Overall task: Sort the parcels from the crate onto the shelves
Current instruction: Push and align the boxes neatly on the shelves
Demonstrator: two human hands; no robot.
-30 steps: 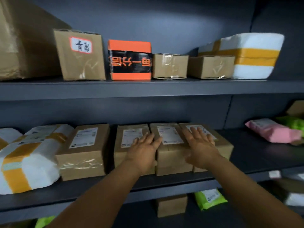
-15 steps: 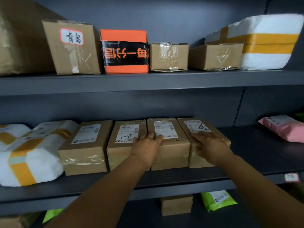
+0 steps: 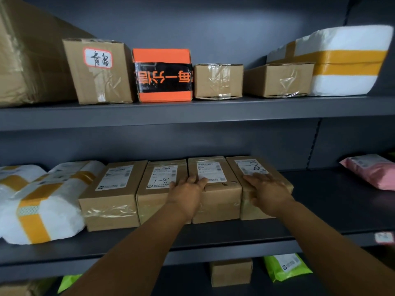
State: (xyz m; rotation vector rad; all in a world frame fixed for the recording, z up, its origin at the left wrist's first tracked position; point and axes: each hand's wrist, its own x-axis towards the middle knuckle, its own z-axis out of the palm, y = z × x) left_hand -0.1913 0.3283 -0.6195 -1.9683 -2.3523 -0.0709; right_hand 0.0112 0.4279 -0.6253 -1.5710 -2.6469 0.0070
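Much of the sorting looks done: the top shelf (image 3: 192, 112) carries a full row of parcels, and the middle shelf (image 3: 213, 236) holds white bundles at left and four brown boxes side by side; the crate is out of view, so what remains cannot be told. The left hand (image 3: 188, 194) lies flat with fingers straight across the seam between the second box (image 3: 159, 189) and third box (image 3: 215, 184), gripping nothing; the right hand (image 3: 267, 189) rests its spread fingers on the near top of the rightmost box (image 3: 252, 169), pressing rather than grasping, seemingly squaring the row.
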